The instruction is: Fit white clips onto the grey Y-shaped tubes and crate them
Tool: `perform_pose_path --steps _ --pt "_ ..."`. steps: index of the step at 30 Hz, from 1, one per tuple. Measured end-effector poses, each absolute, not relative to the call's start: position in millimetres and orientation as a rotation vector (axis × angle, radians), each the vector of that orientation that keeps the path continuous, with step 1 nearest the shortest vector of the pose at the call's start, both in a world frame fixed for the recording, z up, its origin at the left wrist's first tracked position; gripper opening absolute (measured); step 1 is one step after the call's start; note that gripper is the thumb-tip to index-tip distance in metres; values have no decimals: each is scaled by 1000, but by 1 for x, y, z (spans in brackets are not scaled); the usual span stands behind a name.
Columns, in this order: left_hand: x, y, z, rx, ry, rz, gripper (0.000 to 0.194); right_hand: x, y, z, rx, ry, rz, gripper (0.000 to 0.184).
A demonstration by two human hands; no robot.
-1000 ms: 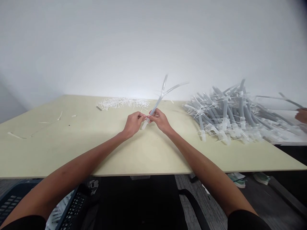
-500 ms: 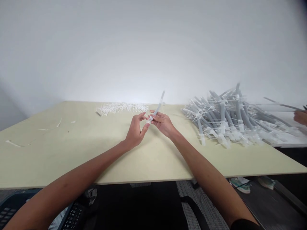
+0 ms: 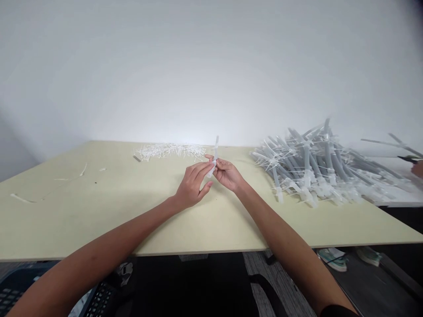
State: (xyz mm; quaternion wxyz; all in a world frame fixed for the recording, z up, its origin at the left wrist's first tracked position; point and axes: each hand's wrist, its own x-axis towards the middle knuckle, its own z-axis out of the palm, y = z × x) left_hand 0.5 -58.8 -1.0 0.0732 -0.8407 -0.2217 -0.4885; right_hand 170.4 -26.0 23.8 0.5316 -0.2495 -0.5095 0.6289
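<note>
A translucent grey tube (image 3: 216, 147) with a clear whitish end piece (image 3: 209, 173) stands almost upright above the middle of the table. My right hand (image 3: 229, 175) grips it, thumb and fingers closed around its lower part. My left hand (image 3: 193, 184) lies against the tube's near side, fingers stretched out and thumb apart, its fingertips touching around the joint. Those fingers partly cover the joint, so any tie there is hard to make out. Behind the hands, a heap of white cable ties (image 3: 170, 151) lies on the table.
At right rises a large pile of grey tube assemblies (image 3: 307, 163). Loose tie scraps (image 3: 23, 199) and a small grey bar (image 3: 136, 158) lie on the table (image 3: 99, 220). A co-worker's hand (image 3: 418, 168) holds a dark tool at far right. A blue basket (image 3: 99, 299) stands below left.
The forked tube has swung from leaning up-right to nearly upright, and its branches look foreshortened. My left fingers have gone from a pinch at the joint to stretched out against it.
</note>
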Motion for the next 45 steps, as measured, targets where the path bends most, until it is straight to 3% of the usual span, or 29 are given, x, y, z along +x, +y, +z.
perform_pose_path --steps 12,16,23,27,32,37,40,42,45 --pt "-3 -53 1 -2577 -692 -1489 42 172 -23 20 -578 -1180 1553 24" --pt "-22 -9 -4 -2372 -1148 -1542 32 170 -21 16 -693 -1251 1408 35" --pt "-69 87 -37 -2357 -1888 -738 33 174 -13 4 -990 -1366 1172 41" --pt "-65 110 -38 -2393 -1926 -672 36 176 -9 -1 -1031 -1395 1114 42" --pt "-27 112 -32 -2635 -1792 -1071 32 174 -9 -1 -1064 -1439 1046 42" --pt "13 79 -36 -2710 -2087 -2010 37 175 -7 -1 -1065 -1414 1018 45" --pt "28 44 -37 -2723 -2001 -2489 54 177 -4 -1 -1031 -1358 982 42" --pt "34 20 -34 -2748 -1987 -2612 62 178 -3 0 -1019 -1341 935 40" --pt "38 -6 -27 -2788 -1958 -2535 58 179 -3 2 -1021 -1367 871 35"
